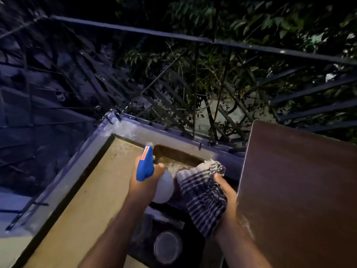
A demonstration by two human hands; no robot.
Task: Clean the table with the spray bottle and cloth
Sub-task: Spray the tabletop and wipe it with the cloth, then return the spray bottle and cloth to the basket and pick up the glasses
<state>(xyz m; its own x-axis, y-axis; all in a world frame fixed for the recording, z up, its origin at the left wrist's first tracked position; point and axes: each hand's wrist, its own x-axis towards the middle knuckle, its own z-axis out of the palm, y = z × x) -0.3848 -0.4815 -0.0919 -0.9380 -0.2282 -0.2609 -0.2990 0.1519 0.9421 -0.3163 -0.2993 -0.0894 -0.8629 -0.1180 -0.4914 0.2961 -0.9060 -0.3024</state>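
Observation:
My left hand grips a spray bottle with a white body and a blue trigger head, its nozzle pointing up and away. Right beside it, my right hand holds a bunched checked cloth, dark blue and white, which hangs down over my wrist. Both hands are held in the air between the tan floor and the dark brown table top on the right. The table's near and right parts run out of view.
A dark metal railing with slanted bars borders a balcony corner, with foliage behind. A tan floor panel and pale ledge lie on the left. A round lidded container sits on the dark floor below my hands.

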